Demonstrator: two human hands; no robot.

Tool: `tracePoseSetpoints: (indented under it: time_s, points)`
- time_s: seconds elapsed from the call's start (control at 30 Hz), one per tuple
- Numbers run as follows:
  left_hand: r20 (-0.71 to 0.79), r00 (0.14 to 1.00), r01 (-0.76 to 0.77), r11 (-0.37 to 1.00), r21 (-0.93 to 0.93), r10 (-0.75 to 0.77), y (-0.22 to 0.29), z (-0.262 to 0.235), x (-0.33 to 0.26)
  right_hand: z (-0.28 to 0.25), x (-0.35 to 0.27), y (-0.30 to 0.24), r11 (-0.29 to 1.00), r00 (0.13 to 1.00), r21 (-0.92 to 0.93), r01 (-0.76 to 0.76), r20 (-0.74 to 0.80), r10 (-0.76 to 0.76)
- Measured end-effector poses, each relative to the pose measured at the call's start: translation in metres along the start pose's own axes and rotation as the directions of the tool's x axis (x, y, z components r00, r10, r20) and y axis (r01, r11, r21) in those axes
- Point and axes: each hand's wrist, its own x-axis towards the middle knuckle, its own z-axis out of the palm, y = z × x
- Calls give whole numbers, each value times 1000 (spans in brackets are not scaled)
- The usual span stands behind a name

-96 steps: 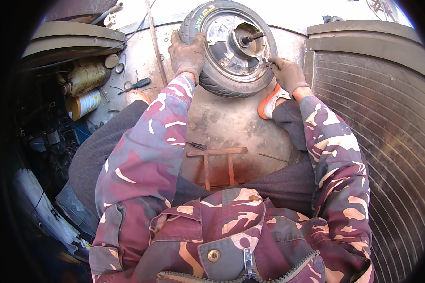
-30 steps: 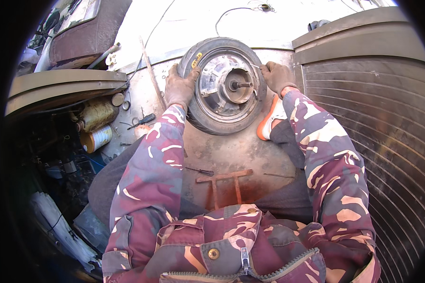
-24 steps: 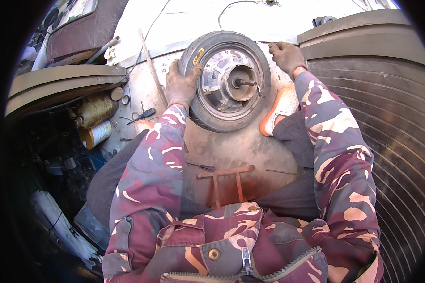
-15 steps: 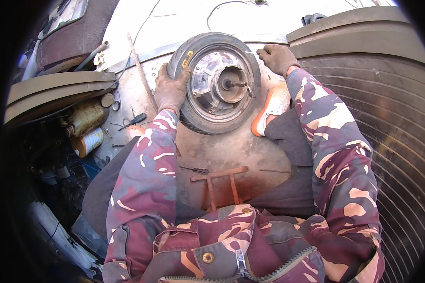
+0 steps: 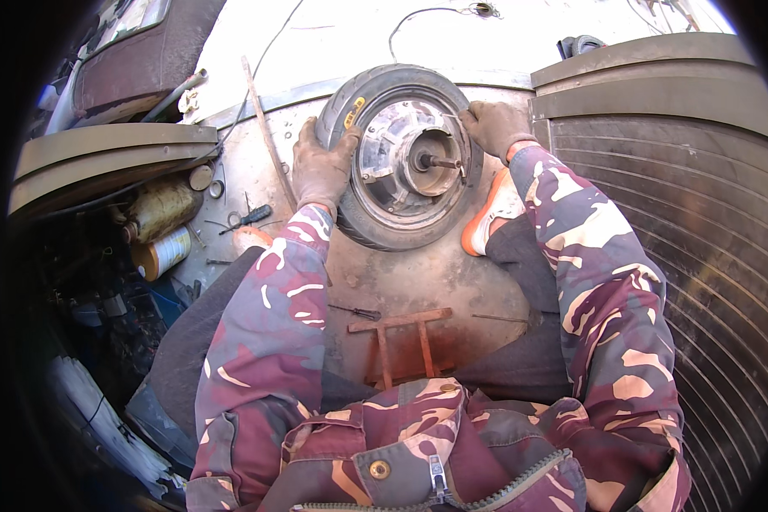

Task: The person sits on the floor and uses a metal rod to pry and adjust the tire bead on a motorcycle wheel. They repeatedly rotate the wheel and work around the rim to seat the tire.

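Note:
A scooter wheel (image 5: 382, 175) with a black tyre and silver metal hub stands before me, its axle stub pointing up and to the right. A yellow sticker (image 5: 355, 113) marks the tyre's upper left. My left hand (image 5: 322, 165), in a brown work glove, clasps the tyre's left side, with the thumb over the sidewall. On the opposite side, my gloved right hand (image 5: 497, 128) is closed with curled fingers against the tyre's upper right edge. Its fingertips are partly hidden.
A wooden stick (image 5: 262, 124) leans left of the wheel, near a screwdriver (image 5: 256, 214). Nearer me stands a rusty red metal frame (image 5: 401, 321). A ribbed shutter (image 5: 657, 162) borders the right; a grimy bottle (image 5: 166, 207) and a yellow-brown can (image 5: 160, 254) lie left.
My right hand has moved left, from beside the wheel onto the tyre's right edge. The left hand keeps its hold. The whole view has shifted slightly.

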Motion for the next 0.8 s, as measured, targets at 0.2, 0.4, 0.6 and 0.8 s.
tracePoseSetpoints:
  time_s: [0.2,0.4,0.6,0.8]
  points:
    - [-1,1000,4,1000,-6,-4,0,-1,-1,-1,0,-2,1000,999,-22,-9,-34,8]
    - [-3,1000,3,1000,-1,-3,1,-2,-3,6,0,3,959,976,-225,172,-91,-196]
    - [-2,1000,-4,1000,2,4,0,-2,-2,3,1,4,828,875,-406,387,-120,-468]
    - [7,1000,1,1000,2,-1,0,-4,-5,-9,-3,-10,926,964,-288,245,-29,-264]
